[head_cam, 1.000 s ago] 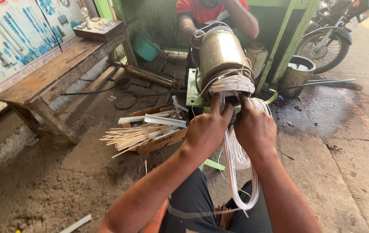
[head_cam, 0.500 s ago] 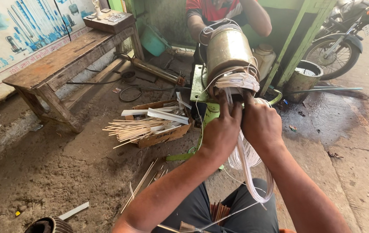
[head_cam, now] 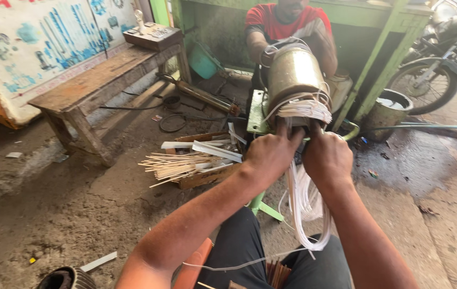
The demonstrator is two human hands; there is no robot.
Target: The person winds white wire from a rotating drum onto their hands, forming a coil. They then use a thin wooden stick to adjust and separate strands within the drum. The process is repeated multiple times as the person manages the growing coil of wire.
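1. Painted white-and-blue sign board [head_cam: 41,48] leans top left, behind the wooden desk [head_cam: 100,88].
2. I see left hand [head_cam: 271,155] and right hand [head_cam: 327,158] pinching white strips [head_cam: 306,109] at the metal cylinder [head_cam: 292,75], directly above both grips.

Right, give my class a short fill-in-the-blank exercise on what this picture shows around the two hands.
1. Both the left hand and the right hand work at the end of a metal ____ wound with white strips.
2. A loop of white strips hangs ____ the hands.
3. The bundle of thin sticks lies on the ____.
4. The wooden bench stands on the ____ side of the picture.

Missing words: cylinder; below; ground; left
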